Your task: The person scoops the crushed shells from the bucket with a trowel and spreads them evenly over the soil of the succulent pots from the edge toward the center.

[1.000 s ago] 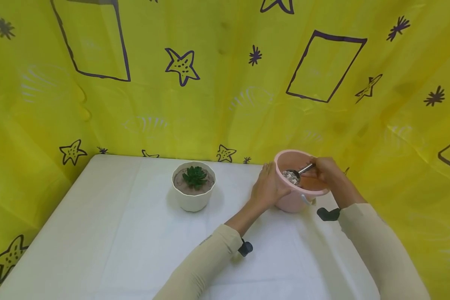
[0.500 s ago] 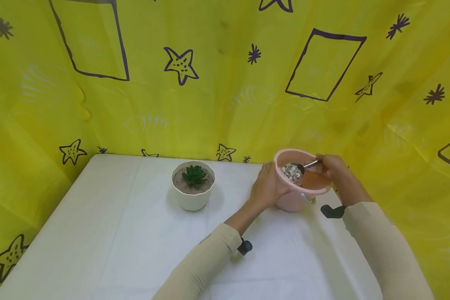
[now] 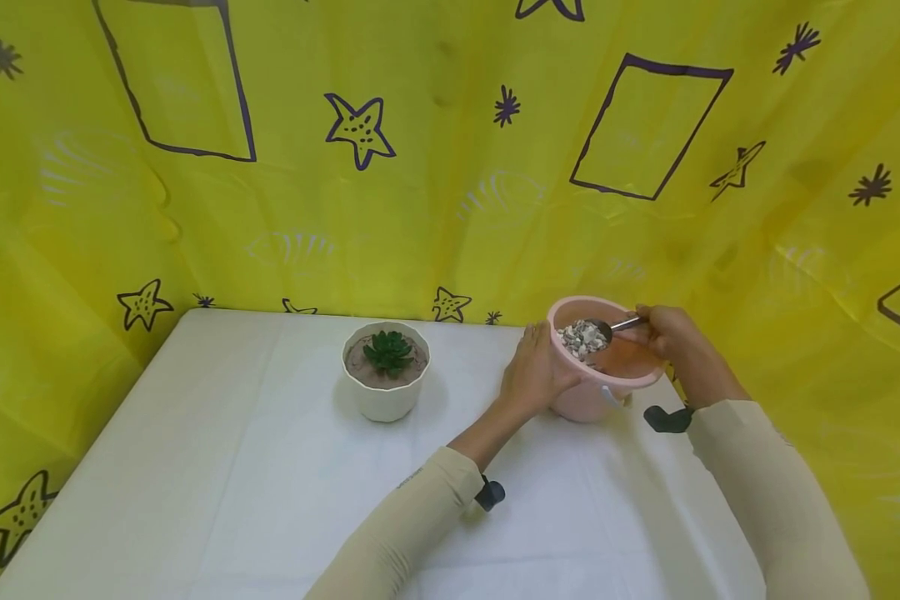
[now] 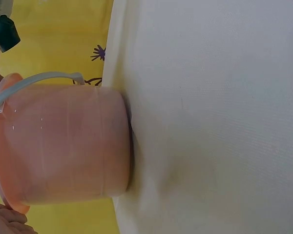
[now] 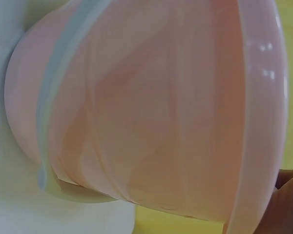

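Observation:
A pink bucket [image 3: 585, 400] stands at the right of the white table, its mouth tipped toward the right in the head view. My left hand [image 3: 531, 371] grips its left rim; in the left wrist view the fingers [image 4: 10, 222] lie right at the rim's edge. Over the bucket's mouth, my right hand [image 3: 678, 346] holds a metal spoon [image 3: 626, 323] by its handle. The bowl of the spoon is down inside the bucket, against a heap of white and grey pebbles [image 3: 581, 337]. In the right wrist view the bucket's wall [image 5: 161, 107] hides the spoon.
A white pot [image 3: 386, 404] holding a small green succulent [image 3: 388, 353] stands left of the bucket on the white table [image 3: 270, 500]. Behind the table hangs a yellow curtain [image 3: 420, 217] with dark star drawings. A pale bucket handle [image 4: 44, 77] hangs along the bucket's side.
My right hand has drawn back slightly to the right and up with the spoon, whose bowl has shifted toward the bucket's middle. More pebbles show now. The left hand keeps its hold.

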The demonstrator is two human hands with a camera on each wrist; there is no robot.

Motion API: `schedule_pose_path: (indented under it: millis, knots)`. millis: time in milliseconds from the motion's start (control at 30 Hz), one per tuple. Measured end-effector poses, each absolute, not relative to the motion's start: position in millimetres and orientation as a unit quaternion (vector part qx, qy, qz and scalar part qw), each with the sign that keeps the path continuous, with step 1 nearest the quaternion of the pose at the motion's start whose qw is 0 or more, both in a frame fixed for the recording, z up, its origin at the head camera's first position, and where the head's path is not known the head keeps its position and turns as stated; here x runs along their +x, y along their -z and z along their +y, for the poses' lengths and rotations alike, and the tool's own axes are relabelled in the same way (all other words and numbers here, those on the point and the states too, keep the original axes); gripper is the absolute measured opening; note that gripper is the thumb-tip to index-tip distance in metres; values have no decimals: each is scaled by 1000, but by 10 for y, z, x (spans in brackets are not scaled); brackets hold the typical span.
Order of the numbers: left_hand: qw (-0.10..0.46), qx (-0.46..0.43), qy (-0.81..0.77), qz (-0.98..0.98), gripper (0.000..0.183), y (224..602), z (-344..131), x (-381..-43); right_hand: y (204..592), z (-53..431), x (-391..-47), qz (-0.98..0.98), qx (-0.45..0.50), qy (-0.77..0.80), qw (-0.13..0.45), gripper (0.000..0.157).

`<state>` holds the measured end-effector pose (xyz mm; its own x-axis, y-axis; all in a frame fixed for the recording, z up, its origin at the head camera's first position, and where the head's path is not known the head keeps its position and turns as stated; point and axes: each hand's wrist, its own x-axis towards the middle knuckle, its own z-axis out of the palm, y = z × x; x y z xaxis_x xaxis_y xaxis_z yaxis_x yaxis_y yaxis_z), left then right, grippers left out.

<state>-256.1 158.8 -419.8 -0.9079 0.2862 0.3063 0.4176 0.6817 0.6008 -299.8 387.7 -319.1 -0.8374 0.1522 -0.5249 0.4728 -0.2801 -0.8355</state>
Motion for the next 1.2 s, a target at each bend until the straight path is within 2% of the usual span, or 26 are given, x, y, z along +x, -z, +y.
schedule_pose_path:
  millis: [367, 633, 900, 1200]
  knots:
    - [94, -189, 353, -912, 109, 4217, 1592, -2571, 3202, 3933, -3013, 555, 302, 770, 93, 27]
    - [88, -186, 357, -911, 110, 4211, 1593, -2566, 3157, 3985, -3016, 516, 311, 791, 101, 36]
    - [83, -183, 347, -916, 111, 4182, 1591, -2569, 3118, 4005, -3001, 506, 326, 792, 104, 32]
    - [81, -185, 337, -920, 111, 4197, 1594, -2568, 3148, 4085, -3012, 460, 325, 818, 122, 36]
